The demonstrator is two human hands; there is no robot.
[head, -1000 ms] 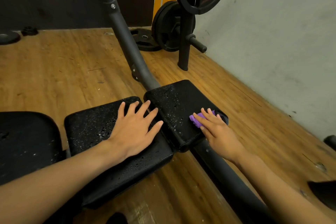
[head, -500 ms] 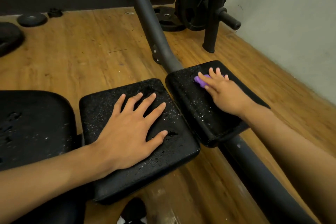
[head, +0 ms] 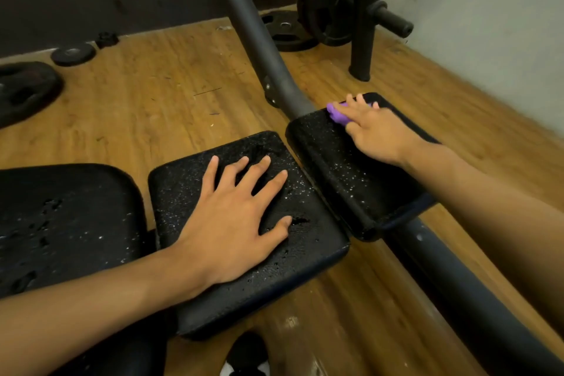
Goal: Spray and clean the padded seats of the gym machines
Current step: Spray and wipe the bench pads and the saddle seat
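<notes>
At the far end of the right-hand black textured seat pad (head: 351, 180), my right hand (head: 378, 128) now presses the small purple cleaning cloth (head: 337, 113) down, close to where the dark steel frame tube (head: 253, 33) meets the pad. A second ago that cloth sat at the pad's near edge, so I have pushed one stroke along its length. Fine droplets still glisten on the stretch nearer me, so I judge this pad needs more passes. The middle black pad (head: 183, 192) and the wide black seat cushion on the left (head: 61, 207) are also beaded with spray and look unwiped.

The right hand's fingers lie fairly straight over the cloth, bearing on it rather than pinching it, with the arm reaching well forward. My left hand (head: 232, 217) has stayed put, its fingers spread and the palm flat on the middle pad, bracing me, with the thumb denting the padding.
</notes>
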